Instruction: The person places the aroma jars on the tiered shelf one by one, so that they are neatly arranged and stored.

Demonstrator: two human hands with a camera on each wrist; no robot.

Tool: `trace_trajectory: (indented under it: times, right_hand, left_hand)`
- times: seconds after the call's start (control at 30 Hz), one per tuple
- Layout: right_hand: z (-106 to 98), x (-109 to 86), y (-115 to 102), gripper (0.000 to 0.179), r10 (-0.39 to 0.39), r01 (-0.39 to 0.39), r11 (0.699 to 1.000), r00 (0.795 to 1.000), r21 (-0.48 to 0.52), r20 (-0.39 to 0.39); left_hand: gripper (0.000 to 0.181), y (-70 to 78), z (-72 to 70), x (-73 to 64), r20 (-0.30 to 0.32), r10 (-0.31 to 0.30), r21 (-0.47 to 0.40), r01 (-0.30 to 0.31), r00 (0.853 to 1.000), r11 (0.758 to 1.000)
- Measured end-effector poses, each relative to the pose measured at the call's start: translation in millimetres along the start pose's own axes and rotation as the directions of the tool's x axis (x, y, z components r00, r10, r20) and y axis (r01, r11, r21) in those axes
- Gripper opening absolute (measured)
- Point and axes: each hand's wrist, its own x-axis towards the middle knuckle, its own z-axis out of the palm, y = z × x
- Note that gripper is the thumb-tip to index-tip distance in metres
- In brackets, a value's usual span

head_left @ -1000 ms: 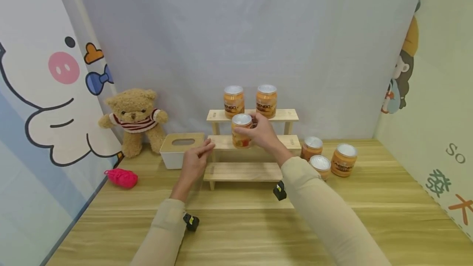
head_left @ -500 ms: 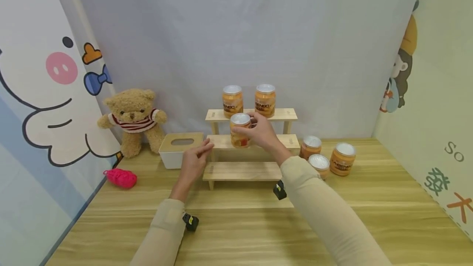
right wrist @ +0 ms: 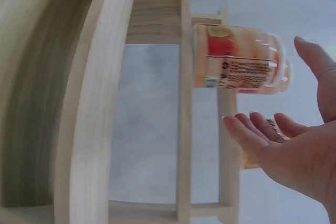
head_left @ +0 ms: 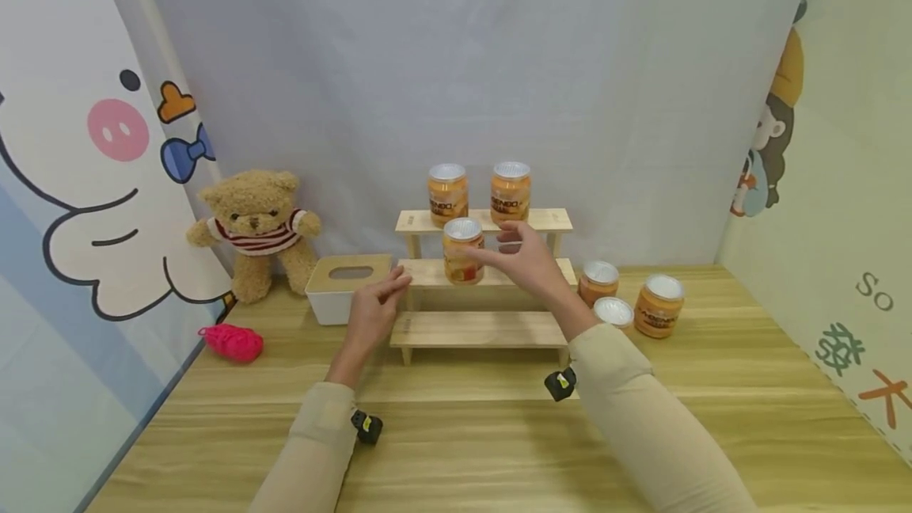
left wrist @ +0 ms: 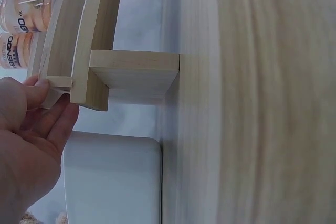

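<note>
A three-step wooden display stand (head_left: 477, 328) stands at the table's back. On its middle step sits an orange-labelled can (head_left: 463, 260) with a silver lid, left of centre. My right hand (head_left: 533, 264) is just right of that can, thumb and fingers spread; in the right wrist view a gap shows between the hand (right wrist: 299, 156) and the can (right wrist: 236, 59). At the stand's left end, my left hand (head_left: 372, 313) pinches the middle step's edge, thumb above and fingers below in the left wrist view. Two matching cans, a left one (head_left: 447, 195) and a right one (head_left: 511, 192), occupy the top step.
Right of the stand are three more cans on the table, the rightmost can (head_left: 659, 307) set slightly apart. Leftward stand a tissue box (head_left: 331, 307), a teddy bear (head_left: 256, 216) and a pink yarn bundle (head_left: 233, 343). A grey curtain (head_left: 606, 85) hangs behind.
My right hand has let go of the can on the middle step and drawn back to the right, its fingers spreading. The left hand stays at the stand's edge.
</note>
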Motion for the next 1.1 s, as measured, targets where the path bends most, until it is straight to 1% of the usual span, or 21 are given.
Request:
trace_trajectory:
  times: [0.1,0.17,0.27,0.33,0.53,0.6,0.7,0.8,0.9,0.97,1.03,1.1]
  right_hand:
    - [-12,-10.0,-1,0.091,-0.021,0.022,0.998,1.0,-0.066,0.006]
    - [-23,-17.1,-1,0.089,-0.046,0.048,0.989,0.999,-0.142,0.02]
    - [-41,-28.3,5,0.087,-0.072,0.079,0.96,0.997,-0.268,0.038]
    - [-53,-36.3,12,0.083,-0.092,0.105,0.938,0.994,-0.331,0.056]
    - [-81,-55.6,35,0.078,-0.08,0.119,0.894,0.991,-0.432,0.107]
    - [-88,-60.4,42,0.077,-0.068,0.113,0.877,0.991,-0.467,0.111]
    - [-98,-66.3,52,0.075,-0.055,0.097,0.866,0.993,-0.49,0.101]
    - [-106,-70.3,61,0.072,-0.055,0.095,0.865,0.994,-0.493,0.096]
    - [-112,-71.6,71,0.071,-0.053,0.096,0.877,0.993,-0.471,0.105]
    - [-116,-71.8,78,0.072,-0.05,0.097,0.888,0.992,-0.449,0.117]
    - [-119,-71.2,85,0.072,-0.038,0.091,0.905,0.99,-0.415,0.135]
    - [-122,-70.6,92,0.07,-0.043,0.1,0.918,0.987,-0.384,0.156]
  left_hand:
    - [0.018,0.0,-0.6,-0.4,-0.005,-0.008,-0.004,0.008,1.0,1.0]
    - [0.018,-0.2,-0.9,-0.5,-0.005,-0.02,-0.009,0.02,1.0,1.0]
    - [0.019,0.0,-1.2,-1.0,0.005,-0.039,-0.016,0.039,0.999,0.999]
    - [0.019,0.2,-1.2,-1.4,0.009,-0.049,-0.017,0.049,0.999,0.999]
    - [0.019,0.3,-1.5,-1.7,0.006,-0.058,-0.012,0.058,0.998,0.998]
    - [0.019,0.5,-1.6,-2.2,0.012,-0.066,-0.005,0.066,0.998,0.998]
    - [0.02,0.4,-1.0,-2.6,0.023,-0.073,-0.002,0.073,0.997,0.997]
    - [0.02,-0.1,0.1,-2.3,0.023,-0.07,-0.002,0.07,0.997,0.998]
    - [0.02,-1.0,0.5,-1.9,0.016,-0.059,0.005,0.059,0.998,0.998]
    - [0.02,-1.4,0.4,-1.6,0.012,-0.055,0.008,0.054,0.998,0.998]
    - [0.02,-1.6,0.2,-1.4,0.013,-0.052,0.007,0.052,0.999,0.999]
    - [0.02,-1.0,0.0,-1.6,0.019,-0.052,0.006,0.052,0.998,0.999]
